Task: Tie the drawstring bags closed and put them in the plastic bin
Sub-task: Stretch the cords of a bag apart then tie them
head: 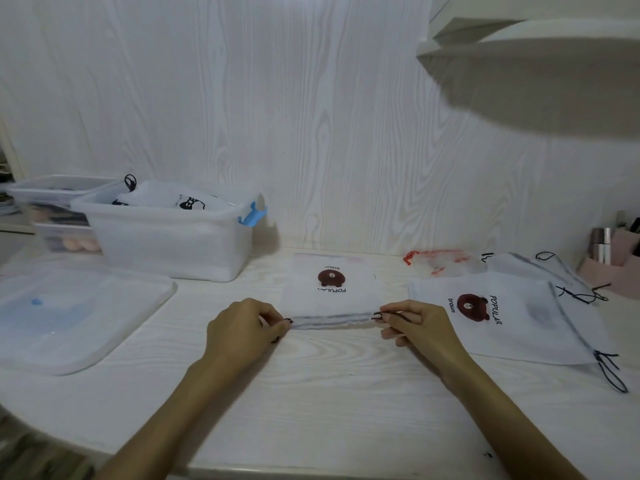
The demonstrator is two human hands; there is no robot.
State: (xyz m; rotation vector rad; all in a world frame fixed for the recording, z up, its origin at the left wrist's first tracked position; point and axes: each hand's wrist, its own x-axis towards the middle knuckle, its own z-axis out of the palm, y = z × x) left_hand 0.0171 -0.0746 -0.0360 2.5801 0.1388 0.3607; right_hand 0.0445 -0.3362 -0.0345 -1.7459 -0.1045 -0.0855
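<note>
A small white drawstring bag with a brown bear print lies flat in the middle of the table, its opening toward me. My left hand pinches the black drawstring at the bag's left corner. My right hand pinches the black drawstring at the right corner. A larger white bear-print bag lies to the right with loose black cords. The clear plastic bin with a blue latch stands at the back left and holds a tied white bag.
The bin's clear lid lies flat at the left. A second clear box stands behind the bin. A red-stringed bag and another white bag lie at the back right beside a pink holder. A shelf overhangs the upper right.
</note>
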